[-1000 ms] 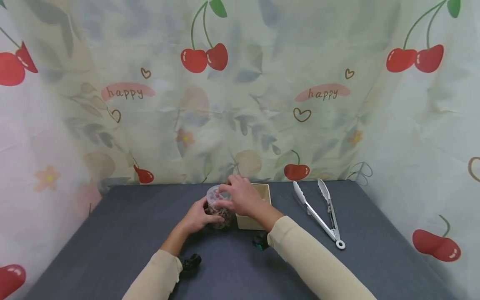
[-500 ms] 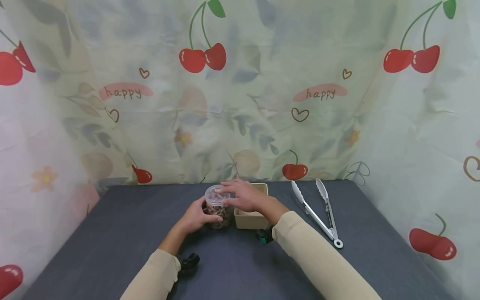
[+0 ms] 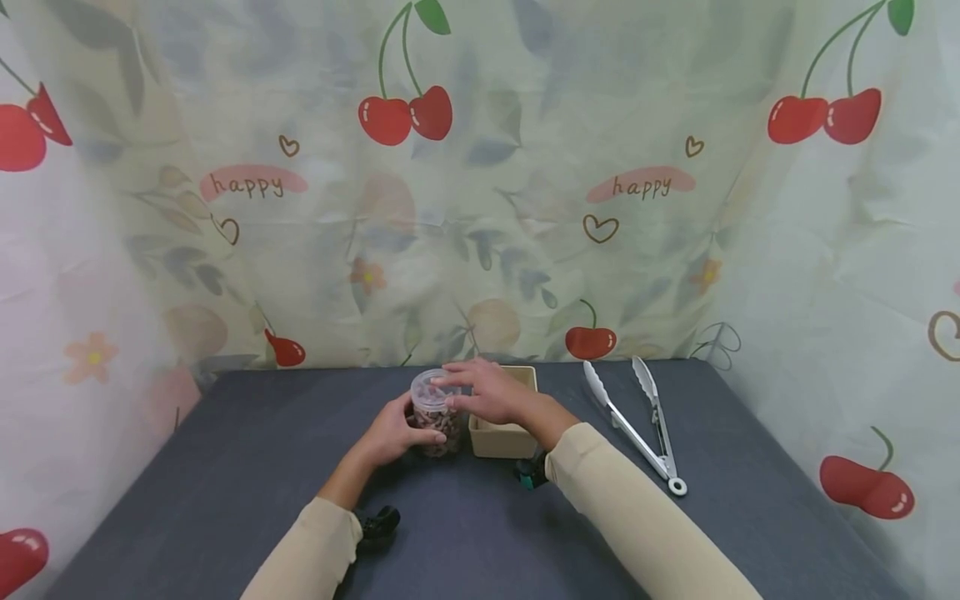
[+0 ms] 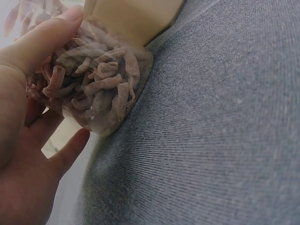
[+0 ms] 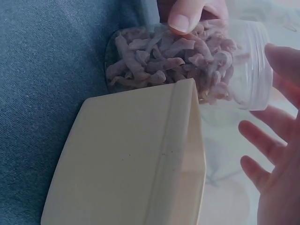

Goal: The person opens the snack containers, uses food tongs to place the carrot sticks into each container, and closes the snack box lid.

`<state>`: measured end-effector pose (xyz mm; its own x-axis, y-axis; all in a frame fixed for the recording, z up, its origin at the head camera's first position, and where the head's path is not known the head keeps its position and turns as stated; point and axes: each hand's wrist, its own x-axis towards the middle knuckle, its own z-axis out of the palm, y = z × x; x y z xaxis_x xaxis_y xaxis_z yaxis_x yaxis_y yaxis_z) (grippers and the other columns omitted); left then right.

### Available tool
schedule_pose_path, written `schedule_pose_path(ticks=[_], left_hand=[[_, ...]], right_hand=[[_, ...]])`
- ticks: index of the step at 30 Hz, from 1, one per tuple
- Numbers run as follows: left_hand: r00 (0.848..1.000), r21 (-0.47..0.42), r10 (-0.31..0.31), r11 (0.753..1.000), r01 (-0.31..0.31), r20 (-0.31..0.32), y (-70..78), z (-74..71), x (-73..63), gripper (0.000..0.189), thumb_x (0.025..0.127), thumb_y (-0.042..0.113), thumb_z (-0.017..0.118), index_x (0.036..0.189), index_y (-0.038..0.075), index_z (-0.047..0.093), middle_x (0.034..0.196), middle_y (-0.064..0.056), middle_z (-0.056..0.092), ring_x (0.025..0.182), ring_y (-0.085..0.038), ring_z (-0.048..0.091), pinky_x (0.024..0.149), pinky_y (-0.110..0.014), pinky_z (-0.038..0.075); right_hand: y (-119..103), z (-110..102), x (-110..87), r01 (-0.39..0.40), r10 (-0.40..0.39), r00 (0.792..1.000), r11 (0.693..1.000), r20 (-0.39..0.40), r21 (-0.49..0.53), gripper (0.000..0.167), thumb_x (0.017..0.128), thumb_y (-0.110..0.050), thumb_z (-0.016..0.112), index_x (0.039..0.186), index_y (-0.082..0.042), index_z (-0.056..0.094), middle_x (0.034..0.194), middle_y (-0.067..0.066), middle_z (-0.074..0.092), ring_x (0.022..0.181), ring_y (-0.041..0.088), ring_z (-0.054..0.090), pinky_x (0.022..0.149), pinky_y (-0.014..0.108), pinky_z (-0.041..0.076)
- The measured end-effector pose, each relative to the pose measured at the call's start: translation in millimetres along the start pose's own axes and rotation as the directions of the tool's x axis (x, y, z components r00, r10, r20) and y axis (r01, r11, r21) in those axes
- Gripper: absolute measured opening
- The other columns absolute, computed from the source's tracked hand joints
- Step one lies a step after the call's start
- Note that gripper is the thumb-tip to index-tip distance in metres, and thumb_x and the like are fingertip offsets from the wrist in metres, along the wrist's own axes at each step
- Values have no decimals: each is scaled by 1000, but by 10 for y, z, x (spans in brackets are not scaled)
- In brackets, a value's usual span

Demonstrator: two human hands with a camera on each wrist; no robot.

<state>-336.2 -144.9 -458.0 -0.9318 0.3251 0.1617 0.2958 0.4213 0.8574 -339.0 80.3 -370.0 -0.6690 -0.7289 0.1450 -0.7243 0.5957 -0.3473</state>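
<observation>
In the head view, a clear plastic jar (image 3: 437, 429) full of pinkish-brown twisted pieces stands upright on the dark cloth. My left hand (image 3: 390, 431) grips its side, thumb across the front; in the left wrist view that thumb (image 4: 51, 35) lies on the clear wall. My right hand (image 3: 491, 393) is over the jar's clear lid (image 3: 429, 390), holding its rim between thumb and fingers. The right wrist view shows the lid (image 5: 258, 65) on the jar (image 5: 173, 58), and the other fingers of my right hand (image 5: 281, 154) spread apart beside it.
Close to the jar's right is a beige open box (image 3: 504, 443), partly behind my right hand. Metal tongs (image 3: 637, 429) with white tips lie spread farther right. A cherry-patterned curtain (image 3: 480, 208) closes off the back and sides of the dark-covered table (image 3: 247, 467).
My right hand has turned at the lid, and its fingers have gone from bunched above the jar to lower and flatter. My left hand and the jar hold their place.
</observation>
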Motion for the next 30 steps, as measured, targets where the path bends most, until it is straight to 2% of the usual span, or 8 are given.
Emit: schedule_pose_path(ticks=[10,17,24,30], left_hand=[[1000,-13,2,1000,-2,-1,0,-7,-18,78,76,29,85,140,6,47,123,-9,59,107,-22,59,87,-41,48],[1000,-16,16,1000,-16,-9,-3,4,-17,75,75,28,86,138,7,49,122,-8,59,106,-21,59,88,-40,47],[999,-31,41,999,-41,-16,-40,15,-17,71,76,26,86,135,7,52,119,-8,60,103,-21,59,85,-38,48],[999,-15,43,999,-43,-2,-44,-2,-6,71,76,31,85,135,9,51,119,-6,61,102,-19,60,84,-36,49]], right_hand=[[-61,81,17,-53,49,993,998,-105,-41,41,95,-37,62,134,-22,61,137,9,53,126,29,45,105,53,30],[-140,159,44,-149,126,961,986,-246,-79,42,85,-49,72,120,-25,72,113,2,60,106,21,50,92,44,39],[-254,253,73,-240,166,927,952,-335,-192,43,81,-57,71,108,-24,73,100,0,58,89,19,48,81,39,41],[-379,265,98,-339,238,904,905,-354,-257,43,81,-64,67,102,-27,66,99,1,57,88,20,47,77,38,42]])
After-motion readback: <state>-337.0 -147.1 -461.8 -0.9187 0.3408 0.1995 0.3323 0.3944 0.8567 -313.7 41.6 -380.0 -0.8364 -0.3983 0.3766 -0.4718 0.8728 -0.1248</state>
